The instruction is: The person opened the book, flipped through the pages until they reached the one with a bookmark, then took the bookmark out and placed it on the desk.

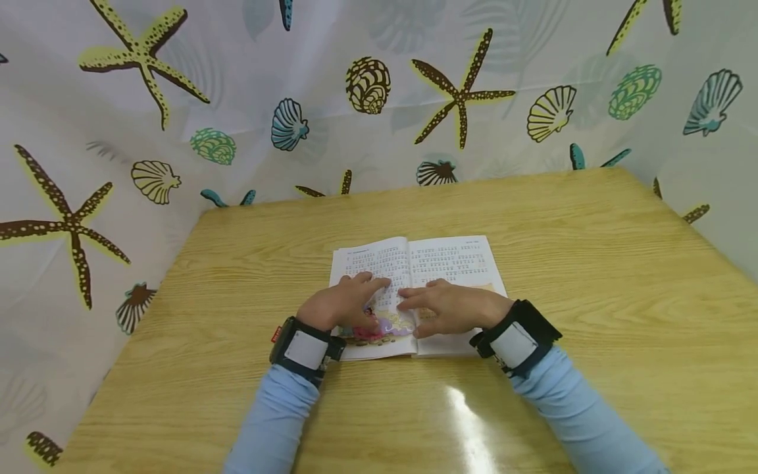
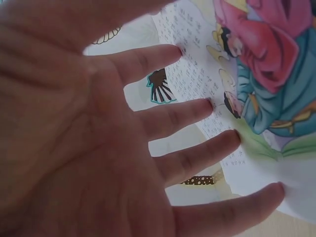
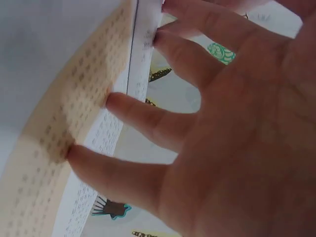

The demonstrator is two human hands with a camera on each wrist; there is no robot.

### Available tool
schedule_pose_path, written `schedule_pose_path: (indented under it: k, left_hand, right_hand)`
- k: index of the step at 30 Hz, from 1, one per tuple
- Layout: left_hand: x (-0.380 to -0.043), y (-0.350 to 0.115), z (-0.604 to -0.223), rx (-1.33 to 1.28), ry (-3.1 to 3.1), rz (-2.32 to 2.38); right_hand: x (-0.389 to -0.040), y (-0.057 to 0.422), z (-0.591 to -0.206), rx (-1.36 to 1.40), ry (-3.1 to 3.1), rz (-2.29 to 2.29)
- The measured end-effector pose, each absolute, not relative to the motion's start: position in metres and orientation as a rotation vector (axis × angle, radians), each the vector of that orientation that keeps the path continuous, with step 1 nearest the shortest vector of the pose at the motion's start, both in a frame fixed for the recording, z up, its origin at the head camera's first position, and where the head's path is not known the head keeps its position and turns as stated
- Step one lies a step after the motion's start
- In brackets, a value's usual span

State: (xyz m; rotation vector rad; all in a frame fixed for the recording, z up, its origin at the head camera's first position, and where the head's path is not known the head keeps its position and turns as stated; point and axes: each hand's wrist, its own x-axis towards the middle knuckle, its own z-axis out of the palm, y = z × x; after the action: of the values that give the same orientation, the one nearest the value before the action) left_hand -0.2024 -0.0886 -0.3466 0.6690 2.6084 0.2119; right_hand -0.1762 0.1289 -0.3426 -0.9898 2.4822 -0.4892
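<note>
A book [image 1: 447,257] lies spread on the table, printed text across both pages. My left hand [image 1: 343,304] rests on the left page, fingers spread and fairly straight. Up close in the left wrist view, the fingertips of this hand [image 2: 103,138] meet the page beside a colourful picture [image 2: 271,59] of robed figures. On the right page, near the centre fold, lies my right hand [image 1: 453,306] with fingers extended. In the right wrist view, the fingertips of that hand [image 3: 237,123] touch the paper around a tan text panel [image 3: 94,74]. Both palms face the book and grip nothing.
The wood-grain table [image 1: 254,257] extends around the book on all sides. A white cloth [image 1: 249,59] printed with starfish and shells hangs behind and along both sides. Each wrist carries a black strap, such as the right strap [image 1: 535,322], above pale blue sleeves [image 1: 275,408].
</note>
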Motion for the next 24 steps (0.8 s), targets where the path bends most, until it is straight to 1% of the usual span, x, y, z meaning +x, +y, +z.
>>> schedule_pose_path:
  k: [4, 12, 18, 24]
  left_hand:
    - [-0.202, -0.087, -0.348, 0.670, 2.616, 0.202]
    - [-0.200, -0.086, -0.348, 0.641, 2.622, 0.223]
    - [-0.199, -0.086, -0.348, 0.649, 2.621, 0.220]
    - [-0.199, -0.087, -0.347, 0.641, 2.615, 0.232]
  right_hand:
    - [-0.181, 0.140, -0.340, -0.943, 2.525, -0.525]
    - [-0.193, 0.176, -0.339, -0.484, 2.704, -0.313]
    - [-0.200, 0.215, -0.342, -0.352, 2.692, -0.507]
    - [-0.202, 0.227, -0.345, -0.294, 2.674, -0.560]
